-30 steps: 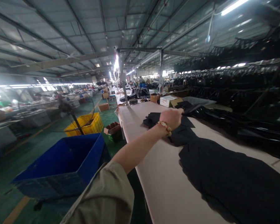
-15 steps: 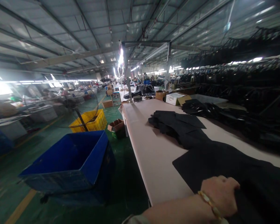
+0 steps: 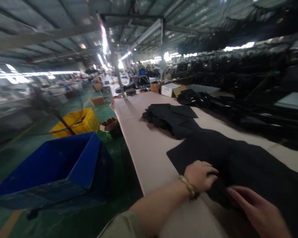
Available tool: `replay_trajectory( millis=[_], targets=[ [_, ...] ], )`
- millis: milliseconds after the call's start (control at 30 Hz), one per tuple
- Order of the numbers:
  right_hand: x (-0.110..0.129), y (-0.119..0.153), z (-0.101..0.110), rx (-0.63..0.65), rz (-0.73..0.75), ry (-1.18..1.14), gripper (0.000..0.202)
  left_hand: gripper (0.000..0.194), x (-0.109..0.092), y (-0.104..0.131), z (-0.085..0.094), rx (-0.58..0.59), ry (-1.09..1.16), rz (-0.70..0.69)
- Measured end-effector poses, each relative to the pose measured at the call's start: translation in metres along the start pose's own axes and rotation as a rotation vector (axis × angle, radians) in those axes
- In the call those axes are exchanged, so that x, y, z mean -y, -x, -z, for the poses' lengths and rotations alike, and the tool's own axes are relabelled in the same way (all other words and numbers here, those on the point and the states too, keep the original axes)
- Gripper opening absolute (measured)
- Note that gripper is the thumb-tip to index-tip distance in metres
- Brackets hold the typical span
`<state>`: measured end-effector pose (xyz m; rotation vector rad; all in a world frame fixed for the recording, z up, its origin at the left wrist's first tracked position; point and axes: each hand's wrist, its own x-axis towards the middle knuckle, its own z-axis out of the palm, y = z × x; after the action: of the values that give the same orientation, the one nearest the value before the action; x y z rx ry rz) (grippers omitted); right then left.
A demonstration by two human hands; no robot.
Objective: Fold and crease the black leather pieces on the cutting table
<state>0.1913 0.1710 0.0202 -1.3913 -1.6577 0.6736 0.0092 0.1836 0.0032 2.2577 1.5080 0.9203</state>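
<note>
My left hand point(image 3: 200, 176), with a bracelet at the wrist, is closed with curled fingers on a large black fabric piece point(image 3: 203, 142) on the table. My right hand point(image 3: 259, 208) is lower and to the right, its fingers pinched at the near edge of the same black material. Between the two hands a fold of the fabric hangs in shadow. Farther up the table lies a loose stack of black cut pieces point(image 3: 172, 119).
The pale tabletop point(image 3: 134, 132) runs away from me. A dark pile of black items point(image 3: 208, 102) lines its right side, with a white box point(image 3: 169, 90) at the back. On the floor to the left stand a blue bin point(image 3: 81, 172), a yellow crate point(image 3: 89, 122) and a cardboard box point(image 3: 110, 124).
My right hand has come into view at the lower right and is at the fabric edge. The view has shifted, and my left hand appears farther left and higher in the picture.
</note>
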Motion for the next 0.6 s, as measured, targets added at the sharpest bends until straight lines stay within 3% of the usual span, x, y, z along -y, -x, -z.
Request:
replay_trajectory(
  millis=[33,67,200,300,467,533,600],
  targets=[
    [-0.005,0.003,-0.001,0.138,-0.065,-0.079,0.033,0.027,-0.003,0.003,0.001,-0.012,0.032,0.007],
    [-0.010,0.005,-0.002,0.179,-0.119,-0.171,0.035,0.026,-0.006,0.005,0.001,-0.016,0.057,-0.002],
    [-0.026,0.011,-0.006,0.181,-0.149,-0.389,0.038,0.023,-0.007,0.009,-0.007,0.018,0.138,-0.028],
    [-0.027,0.014,-0.002,0.150,-0.033,-0.396,0.029,0.025,-0.002,0.008,-0.013,0.019,0.135,-0.073],
    [-0.018,0.018,0.003,0.195,0.311,-0.311,0.017,0.029,-0.003,0.012,-0.014,0.046,0.063,-0.125],
    [-0.024,0.018,-0.001,0.195,0.311,-0.321,0.015,0.030,-0.004,0.014,-0.014,0.034,0.052,-0.139],
    [-0.034,0.017,-0.007,0.182,0.198,-0.375,0.014,0.029,-0.005,0.015,-0.015,0.025,0.052,-0.150]
  ],
)
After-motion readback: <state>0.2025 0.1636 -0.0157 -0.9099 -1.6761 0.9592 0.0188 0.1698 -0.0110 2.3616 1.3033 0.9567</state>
